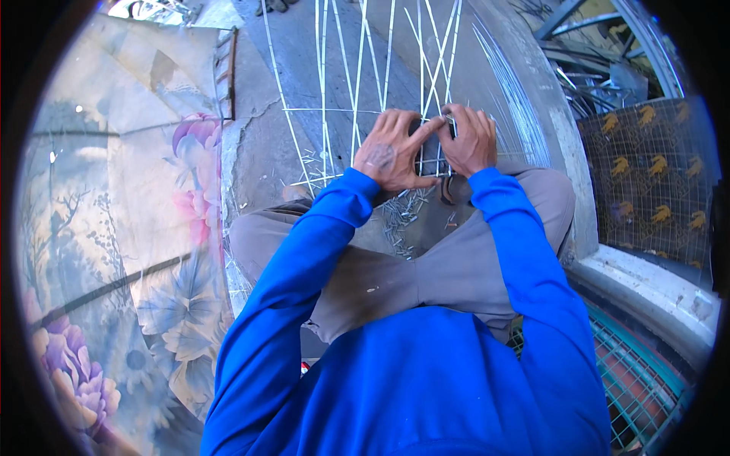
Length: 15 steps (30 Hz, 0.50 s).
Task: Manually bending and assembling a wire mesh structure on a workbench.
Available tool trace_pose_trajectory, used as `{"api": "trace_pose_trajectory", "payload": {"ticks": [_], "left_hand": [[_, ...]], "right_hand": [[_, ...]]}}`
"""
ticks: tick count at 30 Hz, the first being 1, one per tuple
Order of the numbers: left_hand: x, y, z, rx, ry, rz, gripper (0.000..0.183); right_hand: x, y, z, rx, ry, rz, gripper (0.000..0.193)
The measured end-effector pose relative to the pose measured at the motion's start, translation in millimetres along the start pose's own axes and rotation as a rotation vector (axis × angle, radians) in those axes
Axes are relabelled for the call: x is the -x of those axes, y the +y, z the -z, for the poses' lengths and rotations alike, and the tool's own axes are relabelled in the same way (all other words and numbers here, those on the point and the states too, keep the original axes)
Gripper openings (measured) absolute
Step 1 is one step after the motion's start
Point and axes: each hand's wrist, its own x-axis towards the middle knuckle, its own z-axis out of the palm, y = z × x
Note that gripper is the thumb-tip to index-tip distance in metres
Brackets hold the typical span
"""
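Observation:
Several long, thin pale rods [323, 83] run away from me across the floor, some crossing each other. A thin cross rod [334, 111] lies over them, and another short cross rod [315, 181] lies nearer my legs. My left hand [389, 152] bends over the rods, its index finger reaching to my right hand and its thumb stretched low along the near cross rod. Beside it, my right hand [469, 142] curls its fingers around the right-hand rods where they cross. The fingertips partly hide the contact points. Small cut metal pieces [401, 220] lie scattered between my legs.
A bundle of thin rods [525, 114] lies on the floor to the right. Beyond it are a metal frame [578, 15] and a dark patterned sheet [646, 175] behind a wire grid. A flowered cloth sheet [160, 190] covers the left side. A green mesh [627, 380] sits at lower right.

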Motion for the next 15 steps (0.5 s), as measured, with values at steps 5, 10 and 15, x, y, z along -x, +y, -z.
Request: {"api": "trace_pose_trajectory", "payload": {"ticks": [5,10,15], "left_hand": [[19.1,-8.6,11.3,-0.023,0.027,0.009,0.118],[63.7,-63.2,56.6,-0.25,0.017,0.31,0.124],[82.7,-80.3,71.8,-0.193,-0.28,0.403,0.133]], "right_hand": [[0.1,-0.4,3.8,0.028,-0.014,0.003,0.022],[-5.6,-6.4,13.8,0.049,-0.076,-0.013,0.023],[-17.7,-10.9,19.8,0.061,-0.113,0.014,0.02]]}}
